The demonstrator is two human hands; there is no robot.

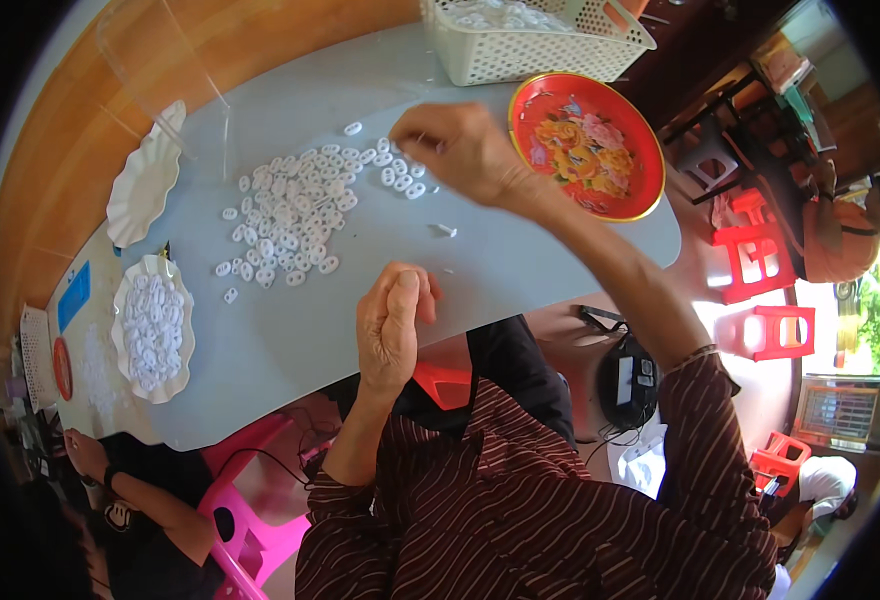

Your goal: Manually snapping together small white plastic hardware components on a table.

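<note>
A spread pile of small white oval plastic pieces with holes (295,205) lies on the grey table, left of both hands. My left hand (390,325) is closed just above the table's near edge, thumb pressed along the curled fingers; whatever is inside stays hidden. Farther off, my right hand (465,150) reaches over a smaller cluster of the same pieces (400,175), its fingers bent together and slightly blurred. I cannot make out anything between those fingertips. Between the hands lies a small white peg-like piece (445,230).
A red round tray with painted flowers (580,140) sits at the right, beside a cream perforated basket (550,55) of white pieces. Left are a scalloped white dish (155,375) full of pieces and another such dish (145,180). A co-worker's hand (87,455) shows lower left.
</note>
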